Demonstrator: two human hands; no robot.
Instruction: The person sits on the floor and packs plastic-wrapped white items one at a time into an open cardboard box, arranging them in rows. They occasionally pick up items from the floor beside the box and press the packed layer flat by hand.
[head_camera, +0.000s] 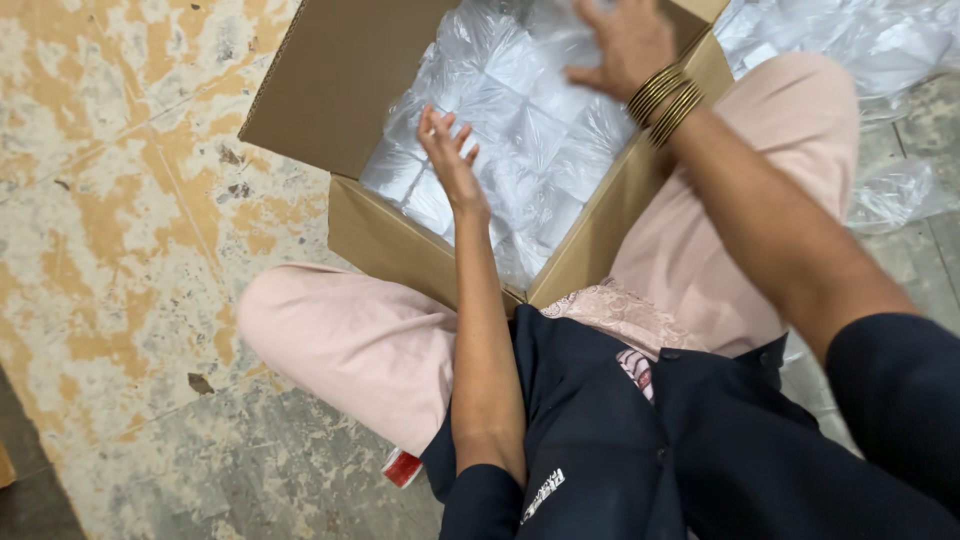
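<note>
Pink-trousered knees (340, 340) flank an open cardboard box (390, 240) on the worn floor (110, 220), where the left hand (450, 160), fingers spread, rests on clear plastic-wrapped packets (520, 140), and farther in the blurred right hand (625, 45) hovers, fingers loosely spread.

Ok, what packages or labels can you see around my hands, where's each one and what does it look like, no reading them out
Cardboard box: brown, open, between the knees on the floor, flaps up.
Clear plastic packets: small, whitish, filling the box in rows; left hand and right hand over them.
Loose plastic bags: crumpled, clear, on the floor at upper right.
White patch: small printed label on the dark jacket.
Red and white tag: small, by the left thigh.
</note>
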